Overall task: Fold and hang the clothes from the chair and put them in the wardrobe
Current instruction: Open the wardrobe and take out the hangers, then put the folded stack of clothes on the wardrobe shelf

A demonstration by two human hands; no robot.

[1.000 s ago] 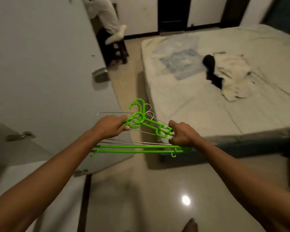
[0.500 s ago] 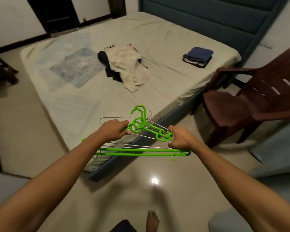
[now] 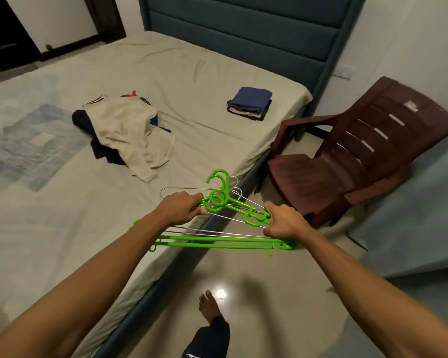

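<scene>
A bunch of green plastic and thin metal hangers (image 3: 225, 241) is held flat in front of me over the bed's edge. My left hand (image 3: 181, 206) grips the bunch near the hooks. My right hand (image 3: 282, 220) grips its right shoulder end. A loose heap of clothes (image 3: 130, 133), cream on top of dark pieces, lies on the bed (image 3: 62, 215). A folded stack of clothes (image 3: 250, 103), dark blue on top, sits nearer the headboard. The brown plastic chair (image 3: 352, 161) beside the bed has a bare seat.
A blue padded headboard (image 3: 243, 29) stands against the far wall. A grey-blue surface (image 3: 411, 223) lies on the right behind the chair. My bare foot (image 3: 210, 306) is on the glossy floor between bed and chair. A dark doorway (image 3: 3, 34) is far left.
My view has swung right from the wardrobe door and another person to the bed, headboard and chair. Both hands keep the same hold on the hangers, and I have come closer to the bed.
</scene>
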